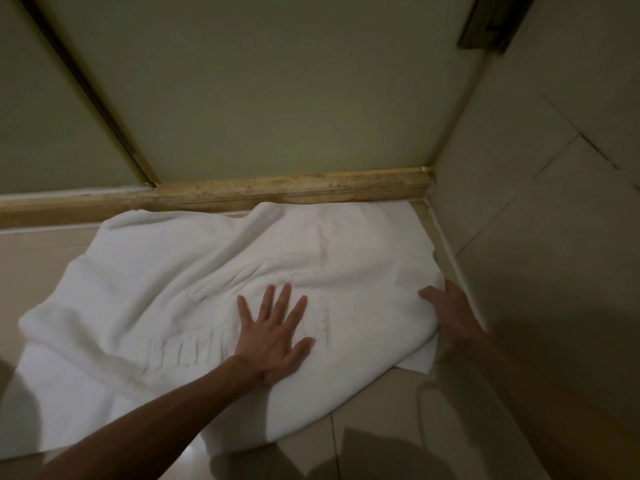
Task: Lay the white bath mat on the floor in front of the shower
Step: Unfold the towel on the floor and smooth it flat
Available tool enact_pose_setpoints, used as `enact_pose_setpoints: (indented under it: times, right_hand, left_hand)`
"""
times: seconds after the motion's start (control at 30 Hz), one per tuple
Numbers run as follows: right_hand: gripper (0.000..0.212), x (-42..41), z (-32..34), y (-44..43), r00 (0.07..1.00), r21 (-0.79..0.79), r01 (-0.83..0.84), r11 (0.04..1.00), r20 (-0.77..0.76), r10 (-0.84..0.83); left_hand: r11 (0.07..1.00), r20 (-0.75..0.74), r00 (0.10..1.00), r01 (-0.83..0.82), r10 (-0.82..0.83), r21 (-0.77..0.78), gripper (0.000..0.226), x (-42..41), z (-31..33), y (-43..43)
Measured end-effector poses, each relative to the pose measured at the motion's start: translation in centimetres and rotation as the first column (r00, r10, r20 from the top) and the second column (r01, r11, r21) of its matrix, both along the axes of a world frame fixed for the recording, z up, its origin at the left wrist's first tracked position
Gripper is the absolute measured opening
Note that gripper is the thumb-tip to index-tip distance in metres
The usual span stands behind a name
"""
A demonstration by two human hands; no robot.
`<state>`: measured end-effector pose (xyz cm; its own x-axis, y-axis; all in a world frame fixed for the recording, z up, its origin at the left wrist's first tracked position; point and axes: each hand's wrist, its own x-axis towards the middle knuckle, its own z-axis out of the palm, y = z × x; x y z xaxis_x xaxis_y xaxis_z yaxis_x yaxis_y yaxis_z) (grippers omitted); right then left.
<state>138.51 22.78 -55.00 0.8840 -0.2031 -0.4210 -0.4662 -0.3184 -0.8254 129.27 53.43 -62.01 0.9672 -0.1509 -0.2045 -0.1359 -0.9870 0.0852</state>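
Note:
The white bath mat (166, 299) lies spread but wrinkled on the tiled floor, its far edge against the shower's stone threshold (277, 190). My left hand (273, 334) rests flat on the mat's middle, fingers spread, holding nothing. My right hand (450, 313) is at the mat's right edge near the wall, thumb on top and fingers curled under the fabric, gripping that edge. The mat's near right corner is folded and slightly lifted.
Frosted glass shower panels (277, 91) with a dark frame rise behind the threshold. A tiled wall (536, 202) closes the right side, tight against the mat. Glossy floor tiles (398, 427) show in front of the mat and to its left.

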Motion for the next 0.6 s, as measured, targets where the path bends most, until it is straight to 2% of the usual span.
enact_pose_setpoints:
  times: [0.07,0.17,0.23,0.47,0.6]
  right_hand:
    - [0.049,-0.9,-0.4,-0.9,0.998,-0.049,-0.053,0.997,-0.017,0.052]
    - [0.055,-2.0,-1.0,-2.2,0.982,-0.305,-0.188,0.934,-0.031,0.187]
    - [0.054,-2.6,-1.4,-2.9,0.968,-0.405,-0.241,0.882,-0.043,0.245]
    - [0.051,-4.6,-2.9,-4.6,0.956,-0.566,-0.282,0.775,-0.095,0.278]
    - [0.053,-5.5,-3.4,-5.0,0.950,-0.607,-0.304,0.734,-0.133,0.283]
  left_hand:
    - [1.000,-0.006,1.000,0.003,-0.003,0.009,0.077,0.0,0.0,0.0]
    - [1.000,-0.013,1.000,0.002,-0.002,0.025,0.077,0.1,0.2,-0.1]
    - [1.000,-0.015,1.000,0.008,-0.007,0.029,0.078,0.1,0.3,-0.1]
    - [1.000,-0.008,1.000,0.026,-0.026,0.014,0.079,-0.3,0.3,-0.1]
    - [0.999,-0.010,0.999,0.037,-0.036,0.022,0.076,-0.4,0.3,-0.3]
